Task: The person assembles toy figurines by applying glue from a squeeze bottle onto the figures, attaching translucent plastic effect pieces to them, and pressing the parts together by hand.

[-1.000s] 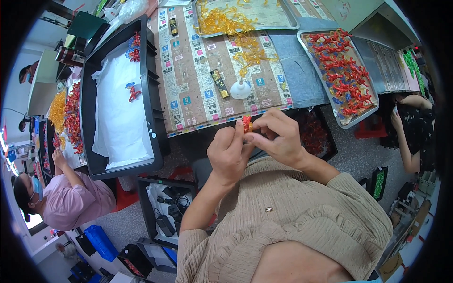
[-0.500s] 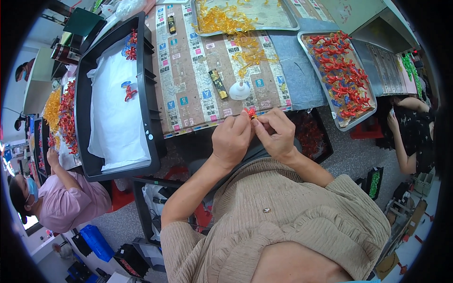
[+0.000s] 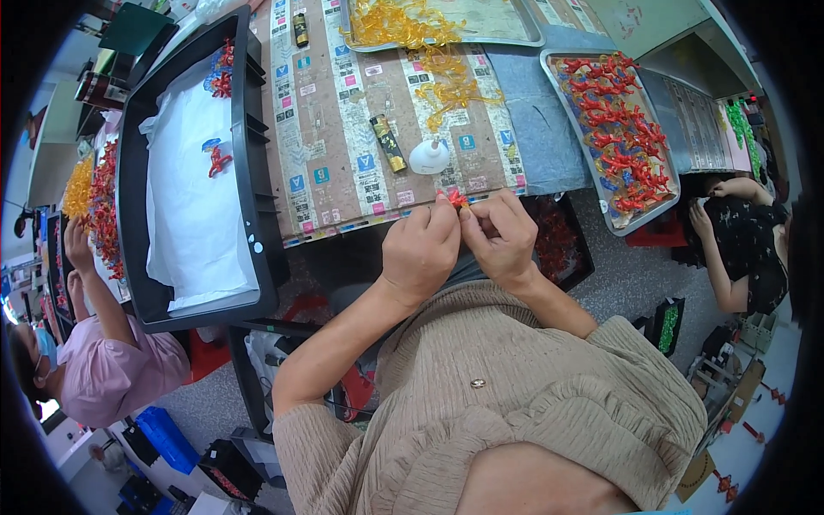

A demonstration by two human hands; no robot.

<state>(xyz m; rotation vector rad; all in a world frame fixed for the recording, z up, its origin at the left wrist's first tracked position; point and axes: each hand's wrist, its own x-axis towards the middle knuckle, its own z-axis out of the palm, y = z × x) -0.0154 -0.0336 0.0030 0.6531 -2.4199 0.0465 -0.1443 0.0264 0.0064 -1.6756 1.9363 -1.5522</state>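
At the table's near edge, my left hand (image 3: 421,249) and my right hand (image 3: 500,239) meet in a pinch. Between the fingertips is a small red plastic figure (image 3: 456,199) with a bit of yellow at its side; the fingers cover most of it. Just beyond the hands stands a white squeeze bottle (image 3: 429,157) with a narrow tip. Beside it lies a slim black-and-gold stick (image 3: 387,143), perhaps a lighter. Clear yellow ribbon-like pieces (image 3: 451,90) spread from behind the bottle to a metal tray (image 3: 506,41).
On the left, a black tray (image 3: 251,163) lined with white paper holds a few red-and-blue figures (image 3: 217,159). A metal tray (image 3: 618,230) on the right is full of similar ones. Co-workers sit at left (image 3: 129,369) and right (image 3: 725,245). A black-and-gold stick (image 3: 300,30) lies farther back.
My view has shifted slightly, so the table sits a little higher and farther left. Both hands stay pinched on the red figure. The left co-worker's arm has risen toward the yellow pile.
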